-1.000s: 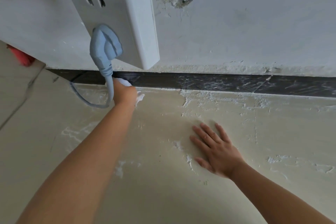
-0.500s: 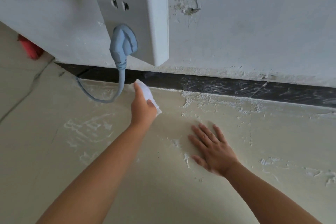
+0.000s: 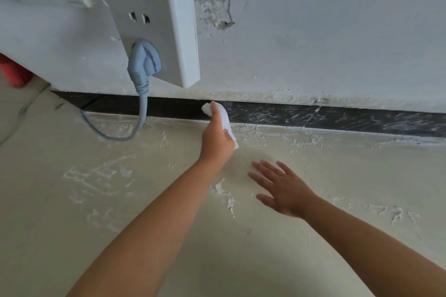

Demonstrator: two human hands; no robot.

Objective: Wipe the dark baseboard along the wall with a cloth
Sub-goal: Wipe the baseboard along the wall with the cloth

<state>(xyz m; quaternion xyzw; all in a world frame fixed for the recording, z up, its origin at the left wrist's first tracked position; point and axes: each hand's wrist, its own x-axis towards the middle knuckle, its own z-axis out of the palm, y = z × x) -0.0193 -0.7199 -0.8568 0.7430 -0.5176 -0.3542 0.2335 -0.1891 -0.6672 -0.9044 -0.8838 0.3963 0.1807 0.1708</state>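
A dark baseboard [image 3: 313,117] runs along the foot of the white wall, streaked with white dust to the right of the cloth and cleaner to its left. My left hand [image 3: 216,138] grips a white cloth [image 3: 223,116] and presses its top against the baseboard, just right of the socket box. My right hand [image 3: 282,187] lies flat on the floor with fingers spread, a little in front and to the right of the left hand.
A white socket box [image 3: 156,31] juts from the wall with a grey plug [image 3: 144,61] in it; its grey cable [image 3: 113,136] loops over the floor to the left. Cream floor [image 3: 337,236] carries plaster smears. A red object [image 3: 13,73] sits at far left.
My left hand has slid the cloth rightwards along the baseboard, from under the plug cable to right of the socket box. My right hand stays flat on the floor.
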